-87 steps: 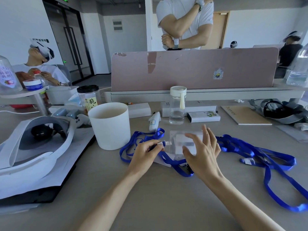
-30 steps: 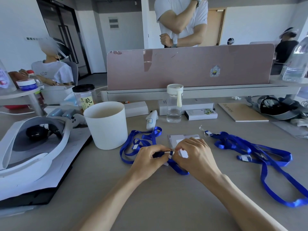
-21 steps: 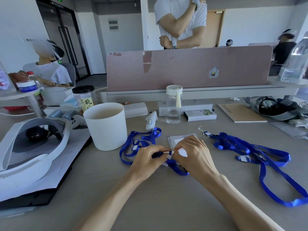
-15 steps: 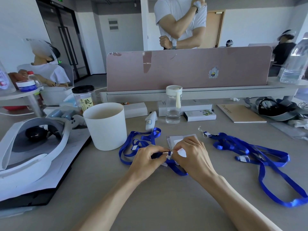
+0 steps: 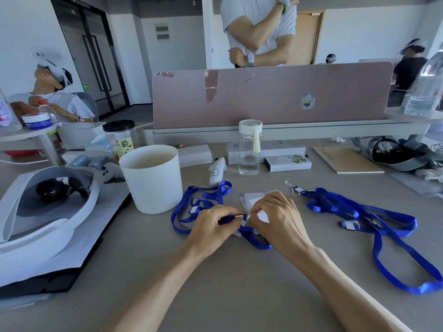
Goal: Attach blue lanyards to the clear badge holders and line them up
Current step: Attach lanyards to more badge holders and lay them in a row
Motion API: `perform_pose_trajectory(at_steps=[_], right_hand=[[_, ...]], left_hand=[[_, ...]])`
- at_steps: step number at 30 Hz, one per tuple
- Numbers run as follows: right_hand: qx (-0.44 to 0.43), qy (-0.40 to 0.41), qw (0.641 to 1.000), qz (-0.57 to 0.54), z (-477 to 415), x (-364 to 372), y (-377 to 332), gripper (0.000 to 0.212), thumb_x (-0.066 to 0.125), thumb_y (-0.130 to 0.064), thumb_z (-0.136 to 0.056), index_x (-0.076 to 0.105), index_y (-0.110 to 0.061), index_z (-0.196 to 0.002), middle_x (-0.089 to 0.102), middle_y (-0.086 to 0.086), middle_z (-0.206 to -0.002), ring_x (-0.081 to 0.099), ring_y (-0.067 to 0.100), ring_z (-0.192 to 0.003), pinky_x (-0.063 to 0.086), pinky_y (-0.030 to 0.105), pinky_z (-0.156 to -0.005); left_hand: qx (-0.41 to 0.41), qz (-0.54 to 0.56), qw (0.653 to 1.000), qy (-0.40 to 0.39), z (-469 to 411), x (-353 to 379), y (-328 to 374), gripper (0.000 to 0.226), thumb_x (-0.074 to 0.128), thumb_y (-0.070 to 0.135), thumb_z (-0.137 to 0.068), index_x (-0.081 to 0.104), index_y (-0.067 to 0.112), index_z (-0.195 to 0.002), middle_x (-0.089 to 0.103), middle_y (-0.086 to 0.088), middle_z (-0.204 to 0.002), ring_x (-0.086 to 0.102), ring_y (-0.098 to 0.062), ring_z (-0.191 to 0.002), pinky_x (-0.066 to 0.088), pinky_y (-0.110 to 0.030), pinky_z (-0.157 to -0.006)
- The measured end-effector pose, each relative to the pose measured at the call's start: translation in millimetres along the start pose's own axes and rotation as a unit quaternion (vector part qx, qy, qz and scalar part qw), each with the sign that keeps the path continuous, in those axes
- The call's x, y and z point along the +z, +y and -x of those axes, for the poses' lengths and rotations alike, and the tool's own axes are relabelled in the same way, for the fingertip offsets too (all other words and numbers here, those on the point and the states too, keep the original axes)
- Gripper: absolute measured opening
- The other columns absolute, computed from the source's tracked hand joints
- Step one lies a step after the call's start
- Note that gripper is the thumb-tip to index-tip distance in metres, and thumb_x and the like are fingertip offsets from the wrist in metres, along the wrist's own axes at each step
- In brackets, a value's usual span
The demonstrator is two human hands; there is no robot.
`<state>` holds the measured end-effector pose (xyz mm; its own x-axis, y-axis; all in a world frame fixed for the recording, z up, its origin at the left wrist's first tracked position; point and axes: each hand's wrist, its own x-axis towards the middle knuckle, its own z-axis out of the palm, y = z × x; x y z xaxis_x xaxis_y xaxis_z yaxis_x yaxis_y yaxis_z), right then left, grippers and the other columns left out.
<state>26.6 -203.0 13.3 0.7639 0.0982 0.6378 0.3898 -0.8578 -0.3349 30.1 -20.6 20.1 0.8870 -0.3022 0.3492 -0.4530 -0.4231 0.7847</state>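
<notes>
Nearest me, my two forearms run up the desk [image 5: 215,295] and meet at its middle. My left hand [image 5: 213,226] is curled. Its thumb and forefinger pinch the dark end of the blue lanyard [image 5: 259,243] just behind its clip [image 5: 244,215], and the strap loops away to the left and under my wrists. My right hand [image 5: 280,221] is curled as well, with its fingertips pinching the near edge of the clear badge holder [image 5: 254,197]. The holder lies flat just beyond my knuckles with a white card inside.

The whole move turns on the small gap between my hands. The clip's long axis runs left to right, pointing straight at my right fingertips and almost touching them. The holder's slot is hidden under those fingers, so I cannot tell whether the clip is through it. I judge that my left hand must feed the clip in while my right steadies the holder.

Off to the right the other lanyards [image 5: 330,203] lie in a loose tangle, well apart from my hands. Further back are a white cup [image 5: 151,178] and a water bottle [image 5: 249,149]. A jar [image 5: 121,140] has a label showing a large "脆". The notebook [image 5: 347,161] has a cover word that starts "True", and the rest is too small to read.
</notes>
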Motion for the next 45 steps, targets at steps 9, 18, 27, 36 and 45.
perform_pose_trajectory(at_steps=[9, 18, 27, 36, 45], right_hand=[[0.050, -0.023, 0.998, -0.026, 0, 1, 2, 0.007, 0.073, -0.018, -0.072, 0.067, -0.021, -0.074, 0.066, -0.012, -0.083, 0.055, 0.014, -0.092, 0.036, 0.027, -0.074], [0.031, -0.057, 0.997, -0.052, 5, 2, 0, 0.011, 0.067, -0.017, -0.082, 0.069, -0.021, -0.093, 0.065, -0.007, -0.098, 0.062, 0.018, -0.093, 0.048, 0.032, -0.072], [-0.046, -0.106, 0.993, -0.015, 7, 7, 2, 0.065, 0.041, -0.053, -0.089, 0.033, -0.024, -0.147, 0.036, -0.004, -0.152, 0.030, 0.018, -0.139, 0.028, 0.040, -0.107], [-0.040, -0.036, 0.996, -0.071, 4, 6, 4, 0.054, 0.069, -0.043, -0.079, 0.049, -0.030, -0.127, 0.056, -0.013, -0.119, 0.051, 0.010, -0.114, 0.027, 0.031, -0.100], [-0.037, -0.138, 0.990, -0.001, 9, 14, 10, 0.089, 0.049, -0.064, -0.079, 0.008, -0.032, -0.152, 0.036, -0.015, -0.149, 0.033, 0.009, -0.135, 0.020, 0.031, -0.104]], left_hand=[[-0.039, 0.082, 0.996, 0.007, -3, -2, 1, 0.017, 0.058, 0.017, -0.092, 0.072, 0.025, -0.092, 0.068, -0.006, -0.081, 0.058, -0.013, -0.071, 0.044, -0.021, -0.064], [-0.086, 0.124, 0.988, 0.031, -8, -7, 0, 0.016, 0.050, 0.012, -0.094, 0.066, 0.012, -0.093, 0.069, 0.012, -0.102, 0.062, -0.009, -0.094, 0.044, -0.013, -0.077], [-0.101, 0.253, 0.960, 0.067, -7, -12, 10, 0.022, 0.047, 0.010, -0.094, 0.066, 0.016, -0.084, 0.073, 0.006, -0.103, 0.067, -0.019, -0.092, 0.050, -0.036, -0.084], [-0.132, 0.256, 0.952, 0.105, -9, -13, 7, 0.015, 0.055, 0.020, -0.089, 0.063, 0.009, -0.086, 0.069, -0.007, -0.082, 0.060, -0.011, -0.071, 0.044, -0.020, -0.060], [-0.135, 0.324, 0.932, 0.093, -11, -14, 6, 0.010, 0.051, 0.022, -0.071, 0.060, 0.019, -0.070, 0.068, -0.002, -0.076, 0.061, -0.015, -0.075, 0.040, -0.031, -0.075]])
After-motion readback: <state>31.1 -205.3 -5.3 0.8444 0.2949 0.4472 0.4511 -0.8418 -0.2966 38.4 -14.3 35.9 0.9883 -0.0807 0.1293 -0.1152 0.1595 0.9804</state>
